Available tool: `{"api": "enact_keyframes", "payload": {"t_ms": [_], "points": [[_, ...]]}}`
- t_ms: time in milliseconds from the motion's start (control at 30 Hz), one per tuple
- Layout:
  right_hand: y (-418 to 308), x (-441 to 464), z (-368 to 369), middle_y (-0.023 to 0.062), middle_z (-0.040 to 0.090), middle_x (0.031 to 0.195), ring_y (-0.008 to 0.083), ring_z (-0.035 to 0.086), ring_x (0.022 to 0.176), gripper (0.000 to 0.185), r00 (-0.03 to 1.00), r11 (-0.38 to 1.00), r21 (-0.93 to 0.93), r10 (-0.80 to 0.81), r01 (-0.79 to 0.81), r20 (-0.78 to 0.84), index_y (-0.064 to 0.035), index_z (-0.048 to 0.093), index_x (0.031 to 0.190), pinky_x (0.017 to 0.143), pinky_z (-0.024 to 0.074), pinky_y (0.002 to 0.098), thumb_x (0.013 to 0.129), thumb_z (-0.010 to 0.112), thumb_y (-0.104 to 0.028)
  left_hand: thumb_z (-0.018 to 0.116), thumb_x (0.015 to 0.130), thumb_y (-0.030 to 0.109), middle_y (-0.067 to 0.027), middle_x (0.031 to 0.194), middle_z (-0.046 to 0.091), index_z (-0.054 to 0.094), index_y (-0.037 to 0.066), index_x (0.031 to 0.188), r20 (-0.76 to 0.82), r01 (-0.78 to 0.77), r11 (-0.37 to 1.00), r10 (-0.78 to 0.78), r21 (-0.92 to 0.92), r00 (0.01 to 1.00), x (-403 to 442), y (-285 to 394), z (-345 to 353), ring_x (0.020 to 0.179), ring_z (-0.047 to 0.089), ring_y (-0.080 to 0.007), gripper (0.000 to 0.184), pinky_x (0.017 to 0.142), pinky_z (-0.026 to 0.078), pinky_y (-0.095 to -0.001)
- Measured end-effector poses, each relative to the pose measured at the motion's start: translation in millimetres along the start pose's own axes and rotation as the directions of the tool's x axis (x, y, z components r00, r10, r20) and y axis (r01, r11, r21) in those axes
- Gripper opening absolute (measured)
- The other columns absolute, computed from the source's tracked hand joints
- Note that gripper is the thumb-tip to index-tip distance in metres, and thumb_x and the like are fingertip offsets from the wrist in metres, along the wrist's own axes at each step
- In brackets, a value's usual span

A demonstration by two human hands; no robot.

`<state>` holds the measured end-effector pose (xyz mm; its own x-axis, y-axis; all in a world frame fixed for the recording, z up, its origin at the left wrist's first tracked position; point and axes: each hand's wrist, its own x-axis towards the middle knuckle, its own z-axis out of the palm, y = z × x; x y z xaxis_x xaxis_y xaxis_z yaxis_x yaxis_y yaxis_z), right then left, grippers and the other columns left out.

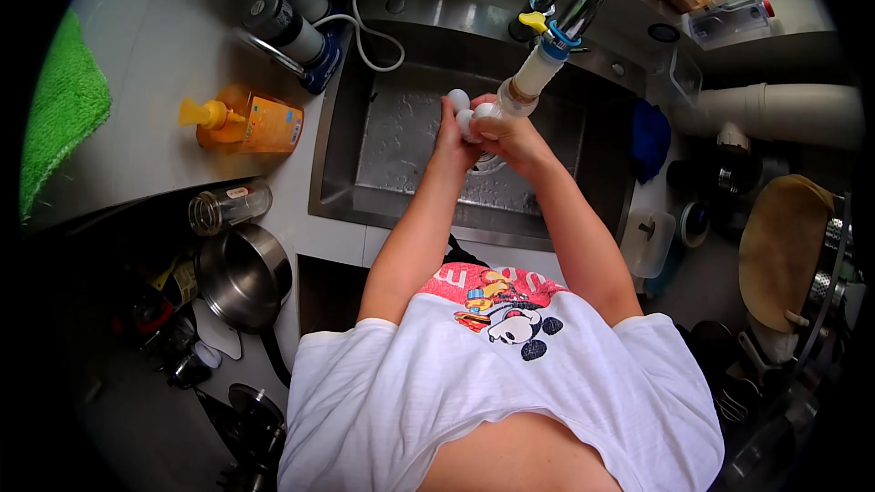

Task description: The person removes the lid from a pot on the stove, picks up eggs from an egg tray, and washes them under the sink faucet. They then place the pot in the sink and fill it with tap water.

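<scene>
Both hands are together over the metal sink point(392, 150), below the faucet's filter nozzle point(533, 80). Several white eggs are cupped between them: one egg point(458, 98) stands out at the top by the left fingers, and another egg point(466, 124) sits lower in the middle. My left hand point(449, 138) is curled around the eggs from the left side. From the right, my right hand point(516, 140) closes over them, a white egg point(486, 113) showing beside its thumb. The nozzle hides part of the right fingers. Drops of water wet the sink floor.
Left of the sink are an orange soap bottle point(260, 123), a glass jar point(232, 207) and a steel pot point(244, 278). A white cable point(365, 32) hangs over the sink's back left corner. To the right are a blue cloth point(650, 141) and a plastic container point(647, 241).
</scene>
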<state>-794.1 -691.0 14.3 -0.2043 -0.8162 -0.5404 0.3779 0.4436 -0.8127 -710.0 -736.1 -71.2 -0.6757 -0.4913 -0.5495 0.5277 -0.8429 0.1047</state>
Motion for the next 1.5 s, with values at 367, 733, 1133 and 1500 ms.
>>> {"api": "enact_keyframes", "payload": {"t_ms": [367,733,1133,1500], "points": [[-14,0,-56,0.0028,0.059,0.083,0.012,0.057,0.071,0.027,0.951,0.999,-0.038,-0.021,0.009,-0.309,-0.0108,0.06,0.1,0.055,0.047,0.0239,0.085,0.051,-0.031,0.031,0.084,0.062,-0.0033,0.1,0.057,0.049,0.016,0.11,0.065,0.049,0.998,-0.051,0.041,0.997,16,-23,15,0.087,0.057,-0.0194,0.056,0.072,0.049,-0.0331],[-51,8,-78,0.005,0.059,0.086,0.0136,0.058,0.073,0.072,0.949,0.99,0.114,-0.049,0.088,-0.31,-0.0119,0.018,0.138,0.056,0.0483,0.0248,0.08,0.06,-0.022,0.052,0.079,0.057,-0.0029,0.084,0.057,0.051,0.01,0.101,-0.07,0.13,0.99,-0.133,-0.05,0.989,-24,-10,42,0.077,0.057,-0.0144,0.052,0.071,0.051,-0.0316],[-58,18,-77,0.0077,0.061,0.087,0.0144,0.059,0.071,0.08,0.956,0.981,0.154,-0.068,0.116,-0.284,-0.01,0.008,0.139,0.056,0.0484,0.0262,0.079,0.059,-0.021,0.049,0.08,0.059,-0.0012,0.081,0.054,0.052,0.013,0.097,-0.078,0.056,0.998,-0.056,-0.003,0.995,-14,-14,76,0.071,0.056,-0.0139,0.049,0.075,0.049,-0.033],[-63,29,-82,0.0069,0.061,0.083,0.0141,0.059,0.071,0.082,0.969,0.974,0.191,-0.074,0.121,-0.235,-0.0081,0.004,0.139,0.054,0.0482,0.0261,0.078,0.059,-0.019,0.049,0.079,0.059,-0.0011,0.088,0.055,0.048,0.015,0.106,-0.151,0.214,0.977,-0.212,-0.006,0.966,-35,-21,47,0.077,0.055,-0.0129,0.051,0.069,0.051,-0.0307]]}}
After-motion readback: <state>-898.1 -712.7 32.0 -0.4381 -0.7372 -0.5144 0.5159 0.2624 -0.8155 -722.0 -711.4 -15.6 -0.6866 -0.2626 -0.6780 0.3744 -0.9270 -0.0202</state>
